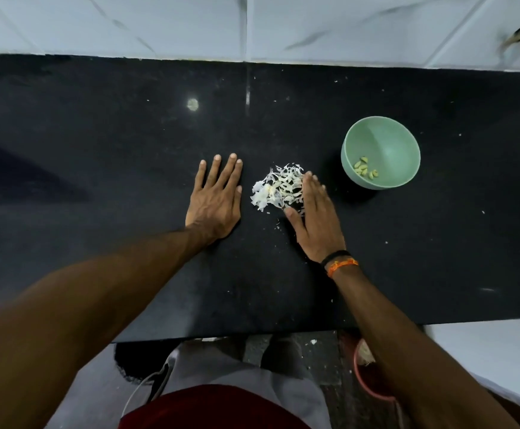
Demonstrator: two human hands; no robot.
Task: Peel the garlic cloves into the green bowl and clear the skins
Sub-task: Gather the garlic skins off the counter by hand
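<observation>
Fingers straight, our right hand (316,221) edges the garlic skins (277,188) toward our flat left hand (217,199), gathering them.

Flat hands (215,199) flanking garlic skins (275,188)

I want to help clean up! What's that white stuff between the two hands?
In the head view, a pile of garlic skins lies between the left hand and right hand.

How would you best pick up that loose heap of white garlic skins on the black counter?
Probably by scooping from both sides: the heap of white papery garlic skins is loose flakes lying flat, with nothing to pinch. The right hand already touches its right edge; the flat left hand could close in opposite.
</observation>
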